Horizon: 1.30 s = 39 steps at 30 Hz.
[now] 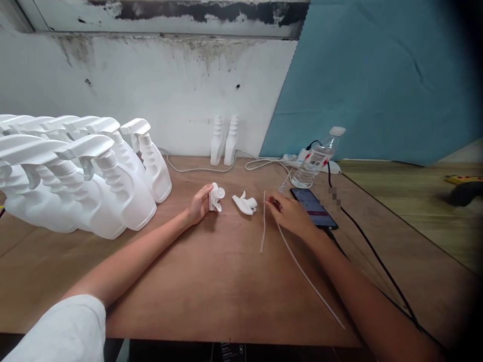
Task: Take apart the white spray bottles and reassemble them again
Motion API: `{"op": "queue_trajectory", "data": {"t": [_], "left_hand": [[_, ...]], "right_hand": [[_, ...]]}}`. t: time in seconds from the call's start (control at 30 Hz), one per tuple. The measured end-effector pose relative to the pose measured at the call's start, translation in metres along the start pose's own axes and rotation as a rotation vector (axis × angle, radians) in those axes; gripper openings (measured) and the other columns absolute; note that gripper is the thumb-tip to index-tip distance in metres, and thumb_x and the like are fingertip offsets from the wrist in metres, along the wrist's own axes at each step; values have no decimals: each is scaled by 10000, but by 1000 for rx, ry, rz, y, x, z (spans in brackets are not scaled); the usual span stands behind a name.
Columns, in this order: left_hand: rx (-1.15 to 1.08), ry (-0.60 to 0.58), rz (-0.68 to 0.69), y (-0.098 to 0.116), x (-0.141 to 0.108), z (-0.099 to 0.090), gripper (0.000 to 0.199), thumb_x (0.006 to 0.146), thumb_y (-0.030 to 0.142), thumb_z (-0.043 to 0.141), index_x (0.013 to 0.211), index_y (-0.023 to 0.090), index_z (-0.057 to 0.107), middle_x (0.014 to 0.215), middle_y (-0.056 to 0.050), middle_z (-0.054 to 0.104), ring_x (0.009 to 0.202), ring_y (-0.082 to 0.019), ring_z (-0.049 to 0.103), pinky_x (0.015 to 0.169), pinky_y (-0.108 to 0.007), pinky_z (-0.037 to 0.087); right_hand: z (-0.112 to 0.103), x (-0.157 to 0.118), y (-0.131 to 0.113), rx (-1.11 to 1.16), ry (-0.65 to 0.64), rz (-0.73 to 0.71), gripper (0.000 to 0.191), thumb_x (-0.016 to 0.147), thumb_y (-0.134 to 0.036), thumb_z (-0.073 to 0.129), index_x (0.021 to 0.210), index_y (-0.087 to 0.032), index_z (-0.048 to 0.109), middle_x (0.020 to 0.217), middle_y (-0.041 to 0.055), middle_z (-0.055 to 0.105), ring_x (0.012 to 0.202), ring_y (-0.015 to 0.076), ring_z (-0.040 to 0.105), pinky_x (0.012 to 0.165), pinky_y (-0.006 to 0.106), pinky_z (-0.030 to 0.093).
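My left hand (201, 205) is closed around a white spray trigger head (216, 196), held just above the table. A second white trigger head (245, 203) lies on the wood between my hands. The fingertips of my right hand (289, 211) are pinched at the upper part of a short, thin white tube (263, 229). From beneath that hand a longer thin tube (307, 279) runs across the table toward the front right. A small clear piece (285, 183) shows just beyond my right fingers; its kind is unclear.
White spray bottles (124, 186) with trigger heads crowd the left side. Two upright white bottles (231, 141) stand against the wall. On the right are a clear water bottle (313, 163), a phone (315, 208), a power strip (302, 158) and a black cable (373, 251).
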<state>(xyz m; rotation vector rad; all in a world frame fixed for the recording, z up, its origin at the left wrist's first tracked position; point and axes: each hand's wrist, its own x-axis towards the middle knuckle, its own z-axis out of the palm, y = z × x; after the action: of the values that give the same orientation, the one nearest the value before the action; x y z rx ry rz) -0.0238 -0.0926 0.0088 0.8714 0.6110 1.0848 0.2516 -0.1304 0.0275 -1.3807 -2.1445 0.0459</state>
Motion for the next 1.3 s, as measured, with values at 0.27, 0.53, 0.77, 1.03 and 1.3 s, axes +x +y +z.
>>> {"op": "queue_trajectory", "data": {"t": [0.27, 0.53, 0.77, 1.03, 1.3], "left_hand": [[131, 17, 17, -3, -2, 4, 415, 698, 491, 720, 838, 162, 507, 642, 22, 538, 467, -92, 506, 381, -192, 378], [168, 20, 18, -6, 1, 2, 416, 711, 510, 709, 821, 159, 517, 626, 31, 526, 452, -78, 494, 374, -182, 371], [182, 19, 14, -3, -1, 4, 423, 712, 514, 709, 837, 155, 523, 631, 26, 531, 467, -79, 490, 376, -178, 382], [181, 23, 8, -5, 0, 3, 424, 695, 496, 732, 857, 160, 532, 646, 29, 538, 461, -70, 493, 391, -167, 394], [235, 33, -22, -6, -1, 4, 426, 683, 502, 739, 861, 182, 522, 647, 33, 561, 434, -75, 492, 358, -172, 382]], "right_hand": [[-2, -5, -26, 171, 84, -149, 355, 956, -432, 439, 1154, -181, 594, 807, 61, 702, 557, 147, 603, 596, 268, 464], [-4, -10, -54, 750, 114, -117, 237, 967, -332, 463, 1118, -210, 598, 881, 52, 674, 732, 143, 642, 655, 270, 506], [4, -14, -59, 878, 40, -105, 280, 970, -334, 452, 1190, -201, 565, 929, 71, 683, 703, 141, 625, 595, 268, 492], [2, -12, -67, 702, -3, -168, 219, 960, -285, 453, 1100, -192, 593, 929, 69, 701, 786, 148, 674, 712, 262, 532], [3, -14, -61, 581, 0, -153, 239, 954, -305, 455, 1109, -193, 598, 902, 55, 706, 727, 134, 669, 662, 235, 525]]}}
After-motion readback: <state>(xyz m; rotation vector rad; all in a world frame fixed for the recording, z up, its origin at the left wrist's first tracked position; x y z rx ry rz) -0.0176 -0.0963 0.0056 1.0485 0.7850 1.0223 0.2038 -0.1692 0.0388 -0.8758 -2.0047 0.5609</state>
